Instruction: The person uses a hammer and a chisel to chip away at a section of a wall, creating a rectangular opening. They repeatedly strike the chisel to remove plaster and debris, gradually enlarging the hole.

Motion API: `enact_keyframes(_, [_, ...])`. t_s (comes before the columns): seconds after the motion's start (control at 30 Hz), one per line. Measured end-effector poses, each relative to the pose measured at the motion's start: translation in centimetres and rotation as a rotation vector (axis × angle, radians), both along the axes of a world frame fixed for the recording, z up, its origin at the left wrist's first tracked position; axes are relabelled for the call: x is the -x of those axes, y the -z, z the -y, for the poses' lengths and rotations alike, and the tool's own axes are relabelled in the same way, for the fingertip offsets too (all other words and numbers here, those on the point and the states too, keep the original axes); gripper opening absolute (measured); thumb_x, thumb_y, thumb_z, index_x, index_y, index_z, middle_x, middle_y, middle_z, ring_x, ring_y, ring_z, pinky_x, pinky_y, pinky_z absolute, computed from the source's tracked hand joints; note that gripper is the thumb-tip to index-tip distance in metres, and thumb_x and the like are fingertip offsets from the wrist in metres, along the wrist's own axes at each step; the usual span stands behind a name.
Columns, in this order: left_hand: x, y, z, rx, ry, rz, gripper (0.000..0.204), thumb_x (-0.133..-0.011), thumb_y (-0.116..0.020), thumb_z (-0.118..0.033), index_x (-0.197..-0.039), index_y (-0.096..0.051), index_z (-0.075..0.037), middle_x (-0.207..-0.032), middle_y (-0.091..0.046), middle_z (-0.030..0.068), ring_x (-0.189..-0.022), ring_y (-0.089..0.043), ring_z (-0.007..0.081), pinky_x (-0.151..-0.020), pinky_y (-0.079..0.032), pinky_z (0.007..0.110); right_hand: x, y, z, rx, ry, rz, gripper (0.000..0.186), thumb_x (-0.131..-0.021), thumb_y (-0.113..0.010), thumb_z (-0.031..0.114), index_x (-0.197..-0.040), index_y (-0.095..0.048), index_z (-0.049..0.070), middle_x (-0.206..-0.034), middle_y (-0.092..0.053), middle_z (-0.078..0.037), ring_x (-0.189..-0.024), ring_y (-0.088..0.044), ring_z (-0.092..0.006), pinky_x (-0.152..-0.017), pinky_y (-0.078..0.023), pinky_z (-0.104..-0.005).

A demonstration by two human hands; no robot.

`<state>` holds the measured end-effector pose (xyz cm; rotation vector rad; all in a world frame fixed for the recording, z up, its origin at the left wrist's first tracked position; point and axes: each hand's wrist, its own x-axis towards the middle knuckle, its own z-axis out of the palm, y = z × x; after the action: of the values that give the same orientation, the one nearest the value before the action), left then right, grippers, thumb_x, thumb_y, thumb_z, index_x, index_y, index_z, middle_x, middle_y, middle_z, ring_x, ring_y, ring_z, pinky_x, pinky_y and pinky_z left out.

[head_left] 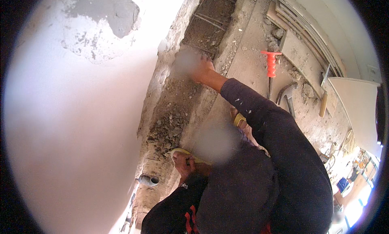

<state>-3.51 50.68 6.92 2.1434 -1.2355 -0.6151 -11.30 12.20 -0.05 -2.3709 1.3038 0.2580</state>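
Note:
My right arm stretches across to a narrow dug trench (194, 94) along the wall. My right hand (201, 69) is low over its dirt, its visible fingers bent; a round blur covers the rest and whatever they hold. Closer to me, my left hand (184, 165) is beside my foot in a yellow sandal (198, 158), fingers curled, with nothing I can make out in them. Loose rubble (169, 130) lies in the trench near that foot. A red-handled chisel (271, 66) with a hand guard and a hammer (289, 100) lie on the floor to the right.
A white wall (81, 132) with a grey patch borders the trench on the left. A grey pipe end (150, 180) sticks out near its foot. Rightward are a wooden-handled tool (323, 104), leaning boards (308, 41) and a coiled cord (347, 143). Thin bars (208, 20) cross the trench's far part.

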Motion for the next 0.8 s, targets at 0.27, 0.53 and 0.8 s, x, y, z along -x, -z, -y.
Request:
enact_keyframes(0.27, [-0.8, 1.4, -1.4, 0.019, 0.064, 0.007, 0.016, -0.066, -0.061, -0.002, -0.08, -0.059, -0.006, -0.079, -0.058, 0.0139, -0.08, -0.054, 0.0351, -0.078, -0.039, 0.046, -2.5, -4.7, -5.3, -0.199, -0.265, -0.069, 0.032, -0.077, -0.057, 0.027, -0.097, -0.065, 0.004, -0.102, -0.057, -0.019, -0.094, -0.057, -0.0362, -0.084, -0.045, -0.0483])
enact_keyframes(0.53, [-1.0, 0.3, -0.3, 0.031, 0.147, -0.006, 0.016, -0.066, -0.06, -0.001, -0.082, -0.057, -0.005, -0.076, -0.055, 0.0132, -0.077, -0.052, 0.0352, -0.07, -0.04, 0.044, 0.2, 0.8, 0.0, 0.274, 0.116, 0.201, 0.024, -0.081, -0.051, 0.015, -0.096, -0.062, -0.001, -0.113, -0.051, -0.024, -0.094, -0.058, -0.0358, -0.078, -0.051, -0.0437])
enact_keyframes(0.8, [-0.2, 0.1, -0.3, -0.003, -0.008, -0.105, 0.015, -0.067, -0.059, -0.001, -0.081, -0.056, -0.004, -0.076, -0.054, 0.0142, -0.076, -0.051, 0.0349, -0.07, -0.038, 0.046, 0.9, 1.6, 3.7, 0.007, 0.011, 0.043, 0.021, -0.079, -0.052, 0.012, -0.097, -0.061, 0.004, -0.099, -0.06, -0.018, -0.095, -0.06, -0.0304, -0.08, -0.051, -0.0394])
